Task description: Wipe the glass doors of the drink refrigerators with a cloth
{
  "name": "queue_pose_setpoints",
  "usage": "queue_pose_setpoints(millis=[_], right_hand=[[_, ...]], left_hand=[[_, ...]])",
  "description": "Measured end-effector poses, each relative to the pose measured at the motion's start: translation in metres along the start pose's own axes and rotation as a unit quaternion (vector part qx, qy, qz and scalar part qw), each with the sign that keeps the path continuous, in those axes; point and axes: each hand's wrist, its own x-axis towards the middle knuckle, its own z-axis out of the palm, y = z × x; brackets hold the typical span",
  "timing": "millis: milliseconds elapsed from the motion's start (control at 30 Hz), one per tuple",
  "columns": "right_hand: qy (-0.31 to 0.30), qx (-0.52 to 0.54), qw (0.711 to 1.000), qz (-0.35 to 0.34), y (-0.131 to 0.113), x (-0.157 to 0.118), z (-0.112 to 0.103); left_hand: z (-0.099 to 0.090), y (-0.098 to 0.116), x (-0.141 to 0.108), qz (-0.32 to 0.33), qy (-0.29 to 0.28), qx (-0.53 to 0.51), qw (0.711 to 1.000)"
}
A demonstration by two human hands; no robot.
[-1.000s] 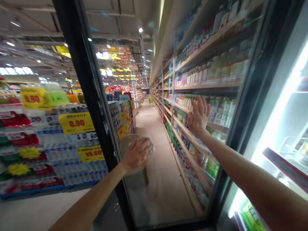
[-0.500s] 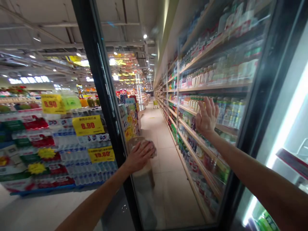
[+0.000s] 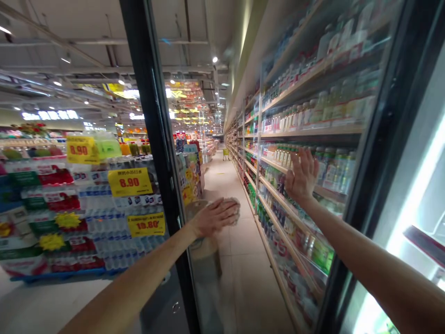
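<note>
Under my left hand [image 3: 215, 217] a pale, crumpled cloth [image 3: 236, 208] is pressed to the glass door [image 3: 239, 283]. Its fingers lie over the cloth, which pokes out past the fingertips. My right hand [image 3: 302, 178] rests higher up and to the right on the same pane, fingers spread, holding nothing. A dark frame [image 3: 153, 116] edges the door on the left. Both forearms reach in from the lower corners.
Stacked packs of drinks [image 3: 100, 232] with yellow price signs [image 3: 130, 181] stand left of the door. Shelves of bottles [image 3: 313, 111] and an aisle floor [image 3: 222, 185] show in the glass. A lit cooler interior [image 3: 413, 199] is at the right.
My left hand and the cloth have slid right and slightly up across the glass. My right hand stays in about the same place. The view has shifted slightly.
</note>
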Motion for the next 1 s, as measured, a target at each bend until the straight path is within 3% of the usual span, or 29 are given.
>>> queue_pose_setpoints(millis=[33, 67, 100, 167, 233, 267, 333, 400, 433, 467, 533, 600, 633, 700, 767, 833, 867, 933, 1000], right_hand=[[-0.008, 0.001, 1.000, 0.005, 0.000, 0.000, -0.001], [-0.013, 0.004, 1.000, 0.007, 0.000, 0.000, -0.001], [-0.013, 0.007, 1.000, 0.007, 0.000, 0.000, -0.001], [-0.006, 0.013, 1.000, 0.000, 0.000, 0.000, -0.002], [-0.001, 0.017, 1.000, -0.005, 0.001, 0.000, -0.002], [-0.002, 0.018, 1.000, -0.007, 0.001, -0.001, -0.002], [-0.006, 0.019, 1.000, -0.007, 0.002, -0.001, -0.001], [-0.012, 0.015, 1.000, -0.001, 0.002, 0.000, -0.001], [-0.015, 0.013, 1.000, 0.003, 0.002, 0.000, -0.001], [-0.016, 0.011, 1.000, 0.006, 0.002, 0.000, -0.001], [-0.011, 0.010, 1.000, 0.006, 0.002, -0.001, -0.001], [-0.002, 0.012, 1.000, 0.001, 0.001, -0.001, -0.001], [0.002, 0.013, 1.000, -0.001, 0.001, -0.001, -0.001], [0.004, 0.013, 1.000, -0.005, 0.001, 0.000, -0.001], [-0.004, 0.009, 1.000, -0.004, 0.001, 0.000, -0.001], [-0.009, 0.008, 1.000, 0.000, 0.001, 0.000, -0.002], [-0.008, 0.009, 1.000, 0.001, 0.001, 0.000, -0.002], [0.002, 0.015, 1.000, -0.003, 0.001, 0.000, -0.002], [0.005, 0.016, 1.000, -0.004, 0.001, 0.000, -0.002]], left_hand=[[-0.002, -0.005, 0.002, 0.003, -0.003, 0.004, 1.000], [-0.006, -0.014, 0.006, -0.040, 0.011, 0.016, 0.999], [-0.011, -0.025, 0.012, -0.118, 0.042, 0.034, 0.992], [-0.018, -0.043, 0.025, -0.286, 0.115, 0.064, 0.949], [-0.019, -0.046, 0.035, -0.344, 0.136, 0.067, 0.927], [-0.016, -0.040, 0.038, -0.310, 0.118, 0.058, 0.941], [-0.007, -0.024, 0.040, -0.152, 0.055, 0.031, 0.986], [-0.002, -0.015, 0.040, -0.008, 0.014, 0.006, 1.000], [-0.002, -0.016, 0.041, 0.016, 0.012, 0.003, 1.000], [-0.005, -0.022, 0.043, -0.001, 0.023, 0.006, 1.000], [-0.015, -0.041, 0.051, -0.136, 0.078, 0.029, 0.987], [-0.024, -0.056, 0.060, -0.286, 0.136, 0.052, 0.947], [-0.025, -0.058, 0.065, -0.322, 0.148, 0.055, 0.934], [-0.021, -0.047, 0.070, -0.277, 0.121, 0.043, 0.952], [-0.010, -0.027, 0.072, -0.117, 0.056, 0.016, 0.991], [-0.003, -0.015, 0.072, 0.023, 0.011, -0.005, 1.000], [-0.002, -0.016, 0.073, 0.051, 0.004, -0.008, 0.999], [-0.010, -0.032, 0.078, 0.001, 0.023, 0.004, 1.000], [-0.022, -0.054, 0.088, -0.157, 0.086, 0.031, 0.983]])
